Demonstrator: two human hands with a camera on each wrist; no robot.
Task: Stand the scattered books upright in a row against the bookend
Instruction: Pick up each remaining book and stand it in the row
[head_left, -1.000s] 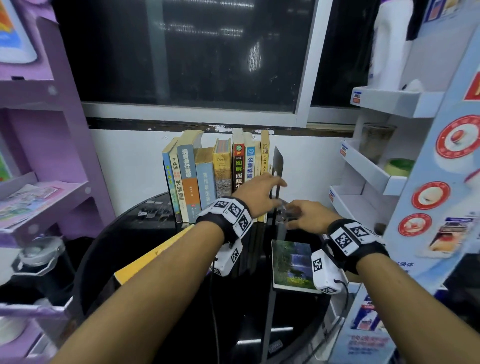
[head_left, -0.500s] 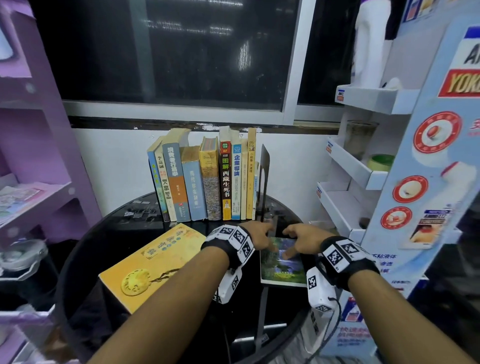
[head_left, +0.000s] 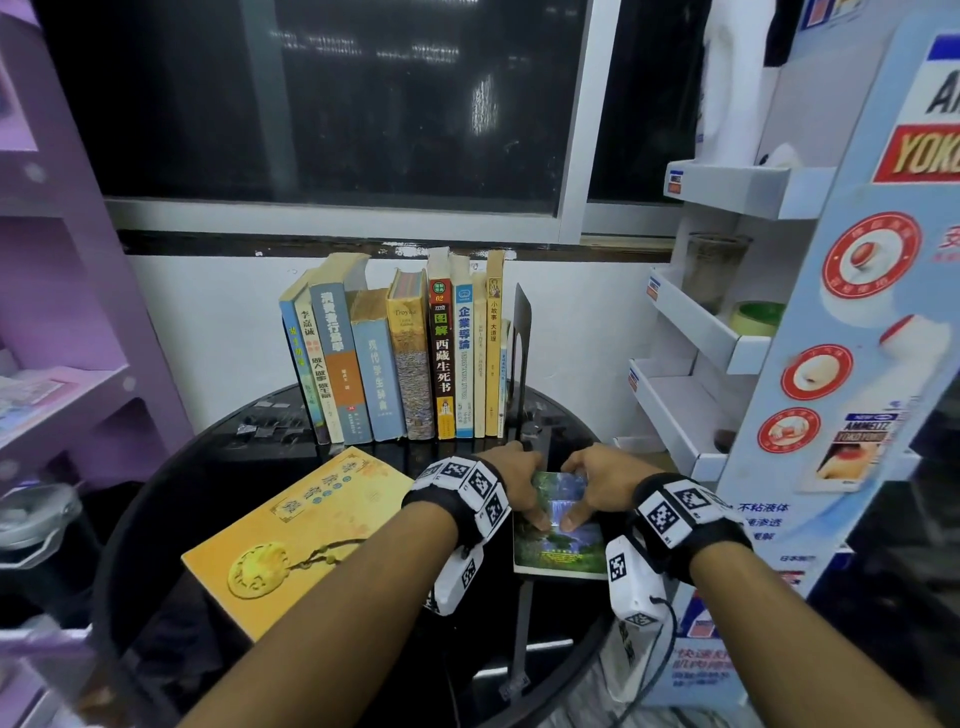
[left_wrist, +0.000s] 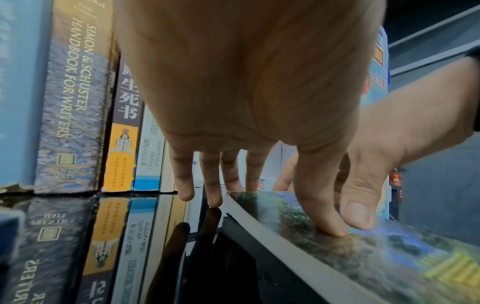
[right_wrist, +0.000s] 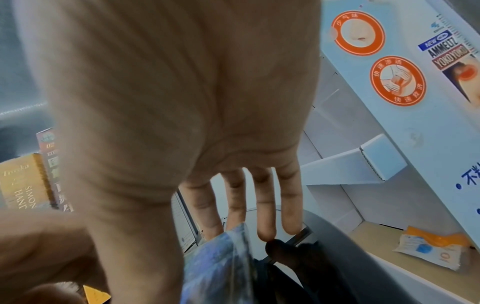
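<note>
A small green landscape-cover book (head_left: 563, 545) lies flat on the black glass table (head_left: 234, 457), just in front of the black metal bookend (head_left: 521, 332). Several books (head_left: 415, 353) stand upright in a row to the left of the bookend. My left hand (head_left: 530, 483) and right hand (head_left: 582, 488) both hold the far end of the green book (left_wrist: 389, 257): each thumb presses on the cover and the fingers reach down over its far edge (right_wrist: 233, 242), some touching the glass. A large yellow book (head_left: 296, 540) lies flat at the front left.
A purple shelf unit (head_left: 62, 364) stands at the left. A white cardboard display rack (head_left: 727, 338) with a blue poster panel (head_left: 857, 312) crowds the table's right edge. A wall and dark window are close behind the row. A packet of wipes (right_wrist: 428, 248) lies beyond the table.
Both hands left the bookend and came down toward me onto the flat green book. Their thumbs now sit on its cover, fingers over its far edge.
</note>
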